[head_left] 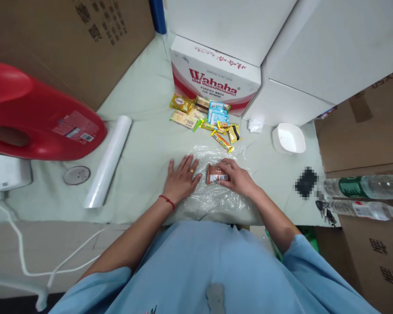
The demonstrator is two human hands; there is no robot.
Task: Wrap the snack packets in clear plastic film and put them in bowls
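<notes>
My left hand (pixel 182 176) lies flat with its fingers apart on a sheet of clear plastic film (pixel 203 200) spread over the table. On the same film, a small reddish-brown snack packet (pixel 217 174) with a barcode label sits between my two hands. My right hand (pixel 237 178) grips the packet's right side with thumb and fingers. Beyond the film lies a loose pile of packaged snacks: a yellow packet (pixel 181 103), a pale cracker packet (pixel 184 119), blue packets (pixel 218 114) and a thin yellow-orange stick packet (pixel 222 141).
A Wahaha carton (pixel 212 80) stands behind the snacks. To the left are a roll of film (pixel 108 162), a round lid (pixel 77 175) and a large red jug (pixel 49 117). On the right are a white bowl (pixel 288 138), keys (pixel 326 212) and two bottles (pixel 363 186).
</notes>
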